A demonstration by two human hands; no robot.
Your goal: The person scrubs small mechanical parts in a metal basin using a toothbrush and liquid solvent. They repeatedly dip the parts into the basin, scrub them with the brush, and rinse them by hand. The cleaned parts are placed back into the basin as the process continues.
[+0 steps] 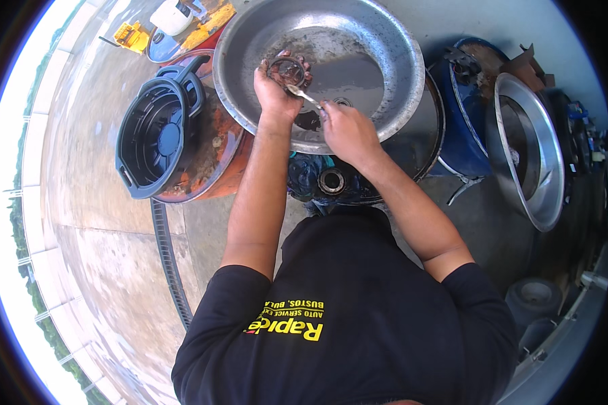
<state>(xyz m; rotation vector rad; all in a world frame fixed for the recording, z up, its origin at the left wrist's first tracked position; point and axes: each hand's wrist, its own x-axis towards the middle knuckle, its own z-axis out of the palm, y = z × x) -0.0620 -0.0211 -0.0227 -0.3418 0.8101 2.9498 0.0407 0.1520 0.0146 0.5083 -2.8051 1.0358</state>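
My left hand [280, 94], its fingers dark with grease, holds a dark ring-shaped metal part [286, 70] over a wide metal basin [402, 64]. In my right hand [350, 133] is a thin pale brush [304, 96] that looks like a toothbrush. Its head meets the near rim of the ring. Dark, murky liquid [351, 74] lies in the bottom of the basin. Close to my right fingers, a small round metal part [343, 102] sits in the basin. My fingers partly hide the ring's far side.
An orange-red drum [213, 158] on the left bears a black drain pan [132, 162]. A blue drum [466, 115] and a tilted metal basin [554, 162] stand on the right. Below the near rim lies another round part [331, 181] beside dark plastic. A white jug [171, 17] stands far left.
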